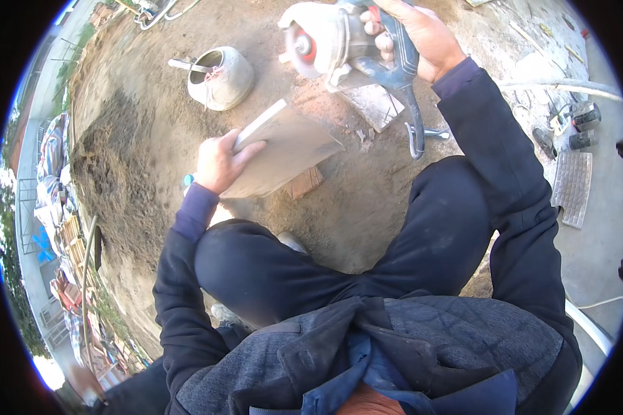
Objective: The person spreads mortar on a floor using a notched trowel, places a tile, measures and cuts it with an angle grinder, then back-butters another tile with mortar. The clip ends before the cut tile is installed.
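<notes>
My left hand (221,160) grips the left edge of a flat beige tile (284,151), thumb on its face. The tile is tilted over the ground, with a reddish brick (304,182) partly hidden beneath it. In my right hand (429,41) is a handheld tile saw (338,47), fingers wrapped round its handle. Its round blade (302,45) faces left, above and apart from the tile; whether it spins I cannot tell. Under the saw lies a pale tile piece (377,107). A rounded white container (230,81) stands beyond my left hand, something long-handled in its opening.
Bare soil rises to a mound (107,149) on the left. At right are a white hose (567,86), dark cylindrical objects (585,116) and a grey gridded panel (573,185). A blurred hand (84,382), apparently another person's, shows at lower left.
</notes>
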`<state>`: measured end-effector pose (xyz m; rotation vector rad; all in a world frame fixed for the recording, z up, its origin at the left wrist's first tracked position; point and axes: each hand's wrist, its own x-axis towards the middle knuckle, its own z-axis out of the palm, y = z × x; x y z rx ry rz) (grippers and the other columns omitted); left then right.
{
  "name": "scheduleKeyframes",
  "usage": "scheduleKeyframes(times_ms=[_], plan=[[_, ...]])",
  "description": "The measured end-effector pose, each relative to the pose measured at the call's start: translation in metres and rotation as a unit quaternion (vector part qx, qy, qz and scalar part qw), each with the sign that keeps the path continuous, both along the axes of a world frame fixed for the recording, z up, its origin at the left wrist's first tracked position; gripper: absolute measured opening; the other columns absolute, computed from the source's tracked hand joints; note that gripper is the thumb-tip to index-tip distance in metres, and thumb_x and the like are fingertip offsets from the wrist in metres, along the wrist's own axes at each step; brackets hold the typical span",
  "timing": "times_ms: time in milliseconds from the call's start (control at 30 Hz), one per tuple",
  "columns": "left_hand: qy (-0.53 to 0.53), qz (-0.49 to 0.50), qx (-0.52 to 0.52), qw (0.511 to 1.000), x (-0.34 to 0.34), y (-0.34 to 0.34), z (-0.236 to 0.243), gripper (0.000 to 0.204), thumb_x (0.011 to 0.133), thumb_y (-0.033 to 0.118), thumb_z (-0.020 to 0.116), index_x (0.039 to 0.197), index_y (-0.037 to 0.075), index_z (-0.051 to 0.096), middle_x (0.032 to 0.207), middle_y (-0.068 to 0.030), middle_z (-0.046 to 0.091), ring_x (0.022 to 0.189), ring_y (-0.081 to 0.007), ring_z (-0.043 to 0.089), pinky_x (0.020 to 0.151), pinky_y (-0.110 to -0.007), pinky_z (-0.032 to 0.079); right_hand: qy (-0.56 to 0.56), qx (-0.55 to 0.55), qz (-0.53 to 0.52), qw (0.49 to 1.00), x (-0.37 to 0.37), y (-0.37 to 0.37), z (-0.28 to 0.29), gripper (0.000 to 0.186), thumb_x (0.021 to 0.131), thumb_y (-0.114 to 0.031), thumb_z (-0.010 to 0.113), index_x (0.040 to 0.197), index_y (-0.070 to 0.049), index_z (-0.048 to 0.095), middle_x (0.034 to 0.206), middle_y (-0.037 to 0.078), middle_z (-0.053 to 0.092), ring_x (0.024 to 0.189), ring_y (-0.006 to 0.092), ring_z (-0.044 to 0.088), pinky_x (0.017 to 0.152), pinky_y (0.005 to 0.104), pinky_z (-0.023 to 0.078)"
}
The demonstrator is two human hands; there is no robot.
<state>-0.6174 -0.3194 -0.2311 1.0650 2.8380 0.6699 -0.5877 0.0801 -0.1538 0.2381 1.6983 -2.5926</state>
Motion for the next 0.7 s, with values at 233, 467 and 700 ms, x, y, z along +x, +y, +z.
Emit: scheduleKeyframes(times_ms=[233, 467, 700], plan=[[0.003, 0.047, -0.037, 0.998, 0.007, -0.016, 0.009, 0.046, 0.094, 0.045, 0.081, 0.081, 0.004, 0.067, 0.068, -0.0197, 0.066, 0.064, -0.0387, 0.069, 0.062, -0.044, 0.054, -0.107, 0.056, -0.062, 0.991, -0.016, 0.032, -0.086, 0.03, 0.102, -0.039, 0.076, 0.103, -0.009, 0.071, 0.071, -0.001, 0.065, 0.053, 0.0089, 0.058, 0.048, 0.0279, 0.047], [-0.023, 0.061, -0.022, 0.998, 0.001, -0.017, 0.003, 0.047, 0.093, 0.045, 0.082, 0.079, 0.004, 0.065, 0.067, -0.0197, 0.064, 0.061, -0.0377, 0.067, 0.06, -0.043, 0.052, -0.141, 0.109, -0.038, 0.983, -0.037, 0.033, -0.164, 0.033, 0.102, -0.037, 0.076, 0.113, -0.006, 0.076, 0.079, -0.002, 0.069, 0.057, 0.006, 0.059, 0.049, 0.0247, 0.045], [0.012, 0.071, -0.009, 0.997, 0.006, -0.018, -0.003, 0.046, 0.091, 0.041, 0.085, 0.076, 0.004, 0.062, 0.064, -0.0195, 0.062, 0.057, -0.0381, 0.065, 0.057, -0.042, 0.052, -0.121, 0.196, -0.001, 0.973, -0.055, 0.025, -0.213, 0.029, 0.102, -0.033, 0.076, 0.112, -0.006, 0.08, 0.075, -0.001, 0.068, 0.056, 0.0049, 0.057, 0.047, 0.0249, 0.042]])
